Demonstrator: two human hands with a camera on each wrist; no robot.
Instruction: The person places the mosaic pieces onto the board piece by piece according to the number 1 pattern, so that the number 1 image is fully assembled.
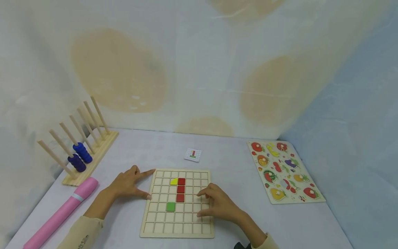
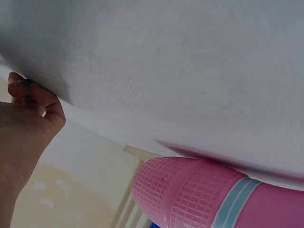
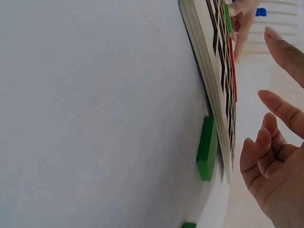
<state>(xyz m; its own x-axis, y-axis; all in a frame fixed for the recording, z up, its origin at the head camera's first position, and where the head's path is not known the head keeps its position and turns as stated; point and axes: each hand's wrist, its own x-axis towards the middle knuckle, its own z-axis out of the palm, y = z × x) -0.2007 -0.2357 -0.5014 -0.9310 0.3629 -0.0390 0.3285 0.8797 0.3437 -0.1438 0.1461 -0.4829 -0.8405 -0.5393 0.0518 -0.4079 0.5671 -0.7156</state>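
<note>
A wooden grid board [image 1: 177, 234] lies on the table. Set in its squares are a yellow piece [image 1: 174, 181], red squares [image 1: 180, 189] in a column of 3 and a green square [image 1: 170, 206]. At the board's left edge is my left hand [image 1: 129, 183], forefinger near the top corner and thumb lower down, spread apart. My right hand [image 1: 219, 204] hovers over the board's right side, thumb and forefinger parted with nothing between them. In the right wrist view a green block [image 3: 206, 147] lies beside the board's edge, and part of another green block [image 3: 189, 225] shows lower down.
Behind the board lies a small pattern card [image 1: 193, 155]. A wooden peg rack [image 1: 93, 160] with blue rings [image 1: 82, 153] stands at the left, near a pink roll [image 1: 62, 214]. On the right is a fruit puzzle board [image 1: 295, 199]. Cloth walls [image 1: 199, 69] enclose the table.
</note>
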